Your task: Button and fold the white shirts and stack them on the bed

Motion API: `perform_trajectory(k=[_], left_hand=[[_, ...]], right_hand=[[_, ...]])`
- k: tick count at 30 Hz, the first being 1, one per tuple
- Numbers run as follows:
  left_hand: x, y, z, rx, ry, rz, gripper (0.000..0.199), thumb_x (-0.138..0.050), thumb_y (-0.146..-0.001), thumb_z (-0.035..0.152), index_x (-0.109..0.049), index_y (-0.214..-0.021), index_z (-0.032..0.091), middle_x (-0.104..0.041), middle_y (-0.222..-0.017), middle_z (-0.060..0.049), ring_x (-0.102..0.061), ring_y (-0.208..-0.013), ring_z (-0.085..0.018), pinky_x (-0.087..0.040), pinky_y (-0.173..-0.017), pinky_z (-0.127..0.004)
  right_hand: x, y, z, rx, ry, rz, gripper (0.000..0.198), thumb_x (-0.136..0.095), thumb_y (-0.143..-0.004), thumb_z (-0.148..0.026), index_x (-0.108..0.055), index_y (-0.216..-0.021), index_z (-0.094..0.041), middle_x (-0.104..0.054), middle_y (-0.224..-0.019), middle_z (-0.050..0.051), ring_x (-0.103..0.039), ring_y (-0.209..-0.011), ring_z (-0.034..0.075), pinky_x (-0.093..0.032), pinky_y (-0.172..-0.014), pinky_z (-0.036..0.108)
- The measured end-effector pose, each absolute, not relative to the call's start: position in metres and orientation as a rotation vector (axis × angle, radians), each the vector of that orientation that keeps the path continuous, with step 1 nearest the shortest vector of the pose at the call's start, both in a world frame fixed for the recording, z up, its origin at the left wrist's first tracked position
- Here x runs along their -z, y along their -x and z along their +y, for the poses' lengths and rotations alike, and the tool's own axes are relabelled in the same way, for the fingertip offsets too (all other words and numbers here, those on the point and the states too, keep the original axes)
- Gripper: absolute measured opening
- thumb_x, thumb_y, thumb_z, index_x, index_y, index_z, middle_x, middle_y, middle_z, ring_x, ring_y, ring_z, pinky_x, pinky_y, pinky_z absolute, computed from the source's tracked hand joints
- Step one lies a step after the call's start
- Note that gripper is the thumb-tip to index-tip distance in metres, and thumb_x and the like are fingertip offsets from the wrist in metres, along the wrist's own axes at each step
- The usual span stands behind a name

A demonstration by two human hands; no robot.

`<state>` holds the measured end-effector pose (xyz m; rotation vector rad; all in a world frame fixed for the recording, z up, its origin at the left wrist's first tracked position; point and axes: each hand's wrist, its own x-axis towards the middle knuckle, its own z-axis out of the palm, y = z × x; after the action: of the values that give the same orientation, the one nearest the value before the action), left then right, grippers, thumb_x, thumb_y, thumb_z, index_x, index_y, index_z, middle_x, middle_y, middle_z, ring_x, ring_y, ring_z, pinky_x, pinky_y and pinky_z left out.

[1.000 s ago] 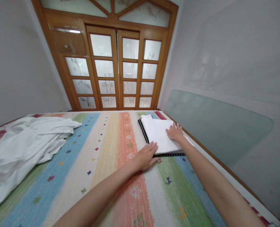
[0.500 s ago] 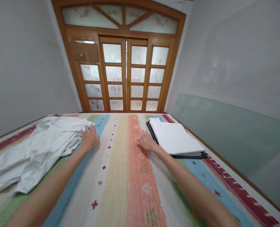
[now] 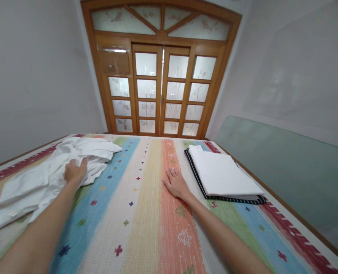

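Background: wooden door with frosted panes (image 3: pixel 159 87), beyond both hands and between pale walls. A pale green panel (image 3: pixel 286 156) stands along the wall, well to the right of the right hand. Work surface: striped cloth (image 3: pixel 146 213), spread beneath both hands; bands of blue, cream, yellow, orange and green, with dark red at the far left and far right edges. Small cross motifs run down the cream band between the hands; tree outlines run along the orange band, both ahead of the right hand and nearer the wearer than it.

Left hand (image 3: pixel 75 171): on the loose white garment (image 3: pixel 43 182), in contact, fingers curled down toward the fabric. Whether a fold is pinched cannot be told, as the fingertips are hidden. The garment lies rumpled, extending ahead of this hand and out to its left, toward the wearer; one pointed end reaches to the right of the hand, over the green and blue bands.

Right hand (image 3: pixel 177 184): released, palm down over the orange band, fingers extended and slightly apart. Well to the right of the left hand.

Folded white garment (image 3: pixel 226 171): just right of the right hand, apart from it, lying flat in a neat rectangle. Under it, black fabric with white stripes (image 3: pixel 193 167), its border showing along the side facing the right hand and along the near edge.
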<state>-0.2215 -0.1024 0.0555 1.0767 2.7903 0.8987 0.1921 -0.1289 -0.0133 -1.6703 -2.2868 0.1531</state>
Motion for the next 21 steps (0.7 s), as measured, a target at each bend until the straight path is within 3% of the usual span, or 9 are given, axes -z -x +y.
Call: perform_trajectory(k=[5, 15, 18, 21], left_hand=[[-0.063, 0.202, -0.090, -1.122, -1.213, 2.699, 0.031, -0.047, -0.085, 0.044, -0.056, -0.094, 0.016, -0.068, -0.100, -0.010, -0.060, -0.099, -0.031, -0.047, -0.078, -0.037], [-0.099, 0.078, -0.089, -1.455, -1.730, 2.251, 0.016, -0.045, -0.083, 0.034, -0.053, -0.081, 0.021, -0.061, -0.074, -0.003, -0.057, -0.074, -0.020, -0.042, -0.070, -0.029], [-0.091, 0.028, -0.112, -1.326, -2.056, 1.844, 0.015, -0.044, -0.084, 0.033, -0.052, -0.082, 0.021, -0.060, -0.074, -0.002, -0.056, -0.071, -0.018, -0.042, -0.070, -0.029], [-0.068, -0.014, -0.135, -0.845, -2.391, 1.290, 0.009, -0.050, -0.080, 0.030, -0.052, -0.084, 0.022, -0.062, -0.080, -0.002, -0.057, -0.074, -0.018, -0.045, -0.073, -0.030]], right_hand=[[0.009, -0.191, -0.132, -0.164, 1.683, -2.282, 0.066, -0.034, -0.096, -0.049, -0.040, -0.146, -0.005, -0.032, -0.154, 0.019, -0.023, -0.144, 0.033, -0.014, -0.117, 0.046], [0.012, -0.194, -0.127, -0.223, 1.686, -2.259, 0.065, -0.038, -0.094, -0.052, -0.044, -0.144, -0.010, -0.032, -0.155, 0.017, -0.024, -0.144, 0.032, -0.015, -0.116, 0.046], [0.011, -0.198, -0.126, -0.276, 1.575, -2.268, 0.056, -0.030, -0.098, -0.047, -0.049, -0.140, -0.014, -0.042, -0.150, 0.014, -0.032, -0.140, 0.028, -0.018, -0.115, 0.045], [0.010, -0.203, -0.126, -0.302, 1.466, -2.266, 0.048, -0.025, -0.099, -0.034, -0.053, -0.135, -0.017, -0.051, -0.143, 0.011, -0.041, -0.133, 0.026, -0.022, -0.113, 0.044]])
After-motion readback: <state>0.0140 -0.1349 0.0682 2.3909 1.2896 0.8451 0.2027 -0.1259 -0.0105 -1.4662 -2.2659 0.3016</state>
